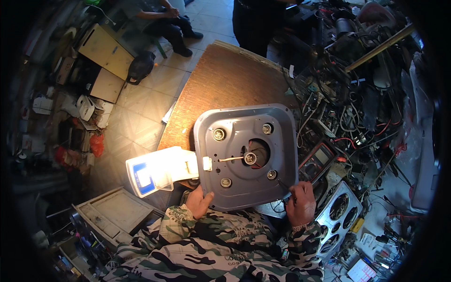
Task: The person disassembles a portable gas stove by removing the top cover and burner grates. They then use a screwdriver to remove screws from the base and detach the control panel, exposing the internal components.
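Note:
A grey, square metal housing (235, 193) with rounded corners lies at the table's near edge, in front of my body. Silvery round fittings (219, 135) sit near its corners, and another (250, 158) shows by the round central opening, where a pale wire runs leftward. My left hand (199, 203) grips the housing's near left corner, thumb on top of the rim. Off the near right corner, my right hand (301, 203) is closed round a thin, dark pointed tool (283, 183); its tip is by the lower right fitting. The tool's exact kind is unclear.
A glaring white lamp (162, 170) with a blue label stands left of the housing. The brown wooden table (235, 75) stretches beyond. At right are a multimeter (318, 160), tangled cables (350, 115) and a white panel with round holes (339, 211). Two people (167, 23) are at the back.

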A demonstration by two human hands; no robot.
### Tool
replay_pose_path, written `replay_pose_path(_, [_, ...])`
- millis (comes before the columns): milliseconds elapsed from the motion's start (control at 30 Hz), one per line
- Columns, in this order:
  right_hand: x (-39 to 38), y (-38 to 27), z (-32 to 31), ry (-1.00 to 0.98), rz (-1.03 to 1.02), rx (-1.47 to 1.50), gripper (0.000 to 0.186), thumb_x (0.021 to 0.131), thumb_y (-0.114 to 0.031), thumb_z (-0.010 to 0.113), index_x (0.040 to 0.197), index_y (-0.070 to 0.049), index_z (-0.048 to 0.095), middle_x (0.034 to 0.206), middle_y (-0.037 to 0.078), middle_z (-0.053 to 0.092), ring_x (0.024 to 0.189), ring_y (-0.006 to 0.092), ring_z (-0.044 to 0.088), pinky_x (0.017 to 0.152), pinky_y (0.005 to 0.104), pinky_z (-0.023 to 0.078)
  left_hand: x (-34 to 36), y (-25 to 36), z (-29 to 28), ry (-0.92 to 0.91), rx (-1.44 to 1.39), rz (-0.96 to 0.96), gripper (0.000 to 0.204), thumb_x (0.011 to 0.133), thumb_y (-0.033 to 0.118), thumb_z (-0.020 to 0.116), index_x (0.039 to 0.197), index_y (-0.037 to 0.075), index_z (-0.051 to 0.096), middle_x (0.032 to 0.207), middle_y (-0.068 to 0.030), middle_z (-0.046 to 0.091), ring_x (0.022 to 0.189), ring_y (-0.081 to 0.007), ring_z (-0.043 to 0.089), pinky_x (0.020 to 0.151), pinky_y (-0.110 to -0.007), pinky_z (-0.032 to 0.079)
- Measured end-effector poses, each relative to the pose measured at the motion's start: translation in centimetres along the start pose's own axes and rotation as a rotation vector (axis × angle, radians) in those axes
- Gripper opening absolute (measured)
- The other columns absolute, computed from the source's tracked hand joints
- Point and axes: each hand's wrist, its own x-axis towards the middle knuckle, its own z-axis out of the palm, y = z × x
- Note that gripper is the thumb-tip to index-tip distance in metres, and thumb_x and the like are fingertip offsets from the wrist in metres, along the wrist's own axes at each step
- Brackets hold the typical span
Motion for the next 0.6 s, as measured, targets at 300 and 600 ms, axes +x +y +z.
replay_pose_path(300, [-0.4,0.0,-0.7,-0.039,0.038,-0.036,0.025,0.087,-0.022,0.078,0.102,-0.004,0.068,0.076,0.012,0.065,0.066,0.0355,0.068,0.058,0.0441,0.054,0.0,0.6,0.1,-0.004,-0.054,0.015,0.041,0.102,0.013,0.05,0.139,-0.003,0.051,0.122,-0.0206,0.066,0.11,-0.0305,0.064,0.097,-0.04,0.048])
replay_pose_path(600, [-0.1,-0.1,-0.9,-0.028,0.048,0.035,0.019,0.085,-0.011,0.075,0.101,-0.002,0.067,0.089,0.018,0.065,0.075,0.0372,0.068,0.067,0.043,0.054,0.1,-0.3,0.1,0.01,0.008,0.045,0.042,0.101,0.016,0.051,0.138,-0.003,0.051,0.119,-0.0234,0.067,0.109,-0.0343,0.066,0.095,-0.041,0.05])
